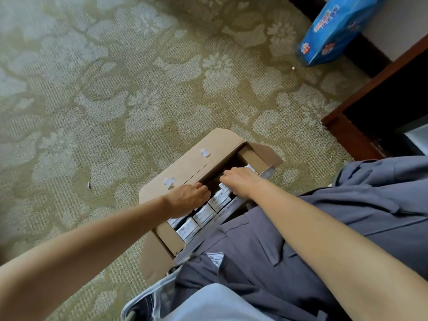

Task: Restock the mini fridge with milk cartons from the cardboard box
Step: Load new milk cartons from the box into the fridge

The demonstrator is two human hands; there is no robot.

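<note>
Right, both arms are down in the cardboard box (167,238) at once. It sits on the patterned carpet (115,89), pulled tight against the person's grey trousers (254,251), so the reach is short and straight down. The long flap (192,163) is folded back flat on the far side, the end flaps are splayed outward, and that leaves the whole top free for 2 hands. Inside, the milk cartons (203,215) stand upright and packed shoulder to shoulder along the near wall, tops showing; beyond them is a dark gap where I'd say cartons are already out. The left hand (187,198) goes into that gap, knuckles up, fingers dipping below the carton tops, and from here I cannot tell whether they have hold of anything or are only feeling for an edge. The right hand (240,181) is clearer: it sits on top of the row, fingers hooked over the far side and clamped round 1 of the cartons, a white corner showing under the palm. Gripping from above makes sense, since the neighbours leave no room at the sides. My guess is each hand is meant to lift its own, though nothing has risen clear of the box. I can't make out the mini fridge itself; a dark wooden cabinet (352,133) stands well apart to the right, likely the place. A blue packet (333,31) leans by the wall beyond, out of the way.
</note>
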